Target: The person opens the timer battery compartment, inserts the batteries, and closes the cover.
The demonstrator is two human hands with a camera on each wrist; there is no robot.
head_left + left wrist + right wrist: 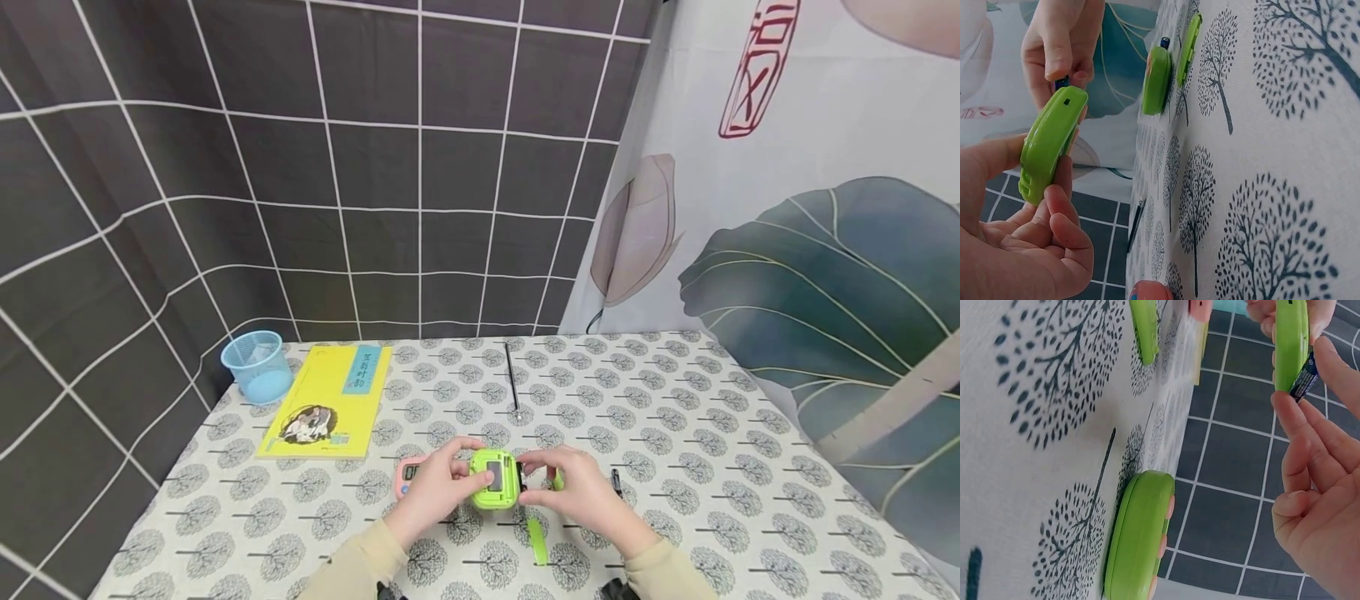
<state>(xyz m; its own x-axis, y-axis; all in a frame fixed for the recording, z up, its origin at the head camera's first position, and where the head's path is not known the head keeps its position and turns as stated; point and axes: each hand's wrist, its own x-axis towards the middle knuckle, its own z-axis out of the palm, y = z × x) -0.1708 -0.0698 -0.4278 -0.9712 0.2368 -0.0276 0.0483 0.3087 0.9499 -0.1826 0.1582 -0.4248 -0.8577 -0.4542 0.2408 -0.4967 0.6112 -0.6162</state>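
Observation:
My left hand (438,490) holds a lime-green timer-like device (495,480) above the table, its back with an open battery compartment showing in the head view. At its right edge my right hand (573,490) pinches a small dark battery (1305,380) between thumb and fingers; the battery touches or nearly touches the green casing. A second green device (1141,537) with orange buttons lies on the table by the right hand, mostly hidden by it in the head view. Between the hands lies a narrow green cover (537,540).
A pink timer (408,472) is partly behind the left hand. Another dark battery (617,482) lies right of the right hand. Farther back are a thin black rod (512,379), a yellow book (326,408) and a blue basket (258,367). Grid-patterned cloth hangs behind the table.

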